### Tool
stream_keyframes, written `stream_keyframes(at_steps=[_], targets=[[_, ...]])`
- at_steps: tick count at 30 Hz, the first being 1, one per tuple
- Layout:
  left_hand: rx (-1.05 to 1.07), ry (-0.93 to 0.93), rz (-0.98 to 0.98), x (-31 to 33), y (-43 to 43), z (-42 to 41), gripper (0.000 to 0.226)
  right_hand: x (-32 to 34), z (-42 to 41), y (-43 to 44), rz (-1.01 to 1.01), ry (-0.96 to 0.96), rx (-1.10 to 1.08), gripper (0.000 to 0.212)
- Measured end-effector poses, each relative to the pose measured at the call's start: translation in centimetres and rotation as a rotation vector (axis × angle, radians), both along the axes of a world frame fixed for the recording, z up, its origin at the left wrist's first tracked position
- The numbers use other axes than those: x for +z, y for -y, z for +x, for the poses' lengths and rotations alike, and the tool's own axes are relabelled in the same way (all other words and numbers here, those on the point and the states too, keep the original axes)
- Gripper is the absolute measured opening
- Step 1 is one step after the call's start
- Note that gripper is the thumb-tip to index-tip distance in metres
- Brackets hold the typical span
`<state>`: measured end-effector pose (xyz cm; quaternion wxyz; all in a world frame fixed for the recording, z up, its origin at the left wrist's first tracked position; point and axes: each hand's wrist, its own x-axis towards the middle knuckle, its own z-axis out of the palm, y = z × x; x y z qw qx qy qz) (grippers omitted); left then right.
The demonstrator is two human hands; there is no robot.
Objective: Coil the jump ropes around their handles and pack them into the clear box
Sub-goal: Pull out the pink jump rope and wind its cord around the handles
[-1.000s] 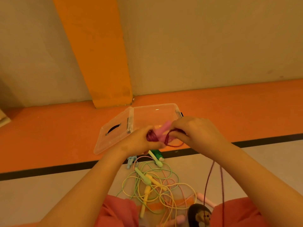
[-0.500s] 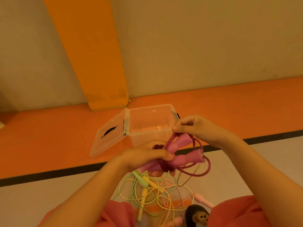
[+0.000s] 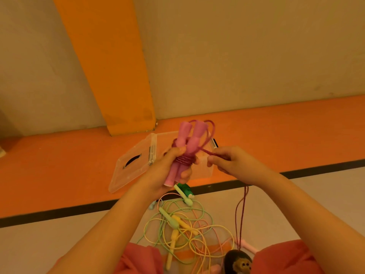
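Since half a second ago the pink handles (image 3: 189, 135) have swung from lying crosswise to standing upright, and the right hand (image 3: 233, 165) has dropped from above them to their right side.

The left hand (image 3: 167, 171) is wrapped round both handles low down, thumb across the turns. The right hand pinches the maroon rope (image 3: 207, 152) and draws it sideways, taut. A slack loop arches over the handle tops. If tension drops, that loop and the turns below it could slide off. The free strands hanging from the right hand run down towards the tangle of ropes (image 3: 183, 230) on the floor (image 3: 59, 244) and may snag there.

Count: two pink handles held, a few turns wound on, too close to number. There is one clear box (image 3: 205, 172) just behind the hands, its lid (image 3: 134, 165) open. At least three loose ropes lie below: green, yellow and pale pink.
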<state>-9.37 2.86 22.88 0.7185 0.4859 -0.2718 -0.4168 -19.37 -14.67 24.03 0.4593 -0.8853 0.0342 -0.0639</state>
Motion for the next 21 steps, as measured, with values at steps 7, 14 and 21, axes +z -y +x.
stream_keyframes(at_steps=[7,14,21], targets=[[0.350,0.225,0.280,-0.7,-1.1,2.7,0.009,0.4,-0.8,-1.3,-0.744,0.075,-0.057,0.020],[-0.234,0.693,0.678,-1.4,-1.2,0.2,0.023,0.0,-0.9,-1.9,-0.847,0.351,0.145,0.012],[-0.316,0.755,0.602,-1.4,-1.2,-1.7,0.028,-1.4,-0.9,-1.3,-0.270,-0.003,0.247,0.013]])
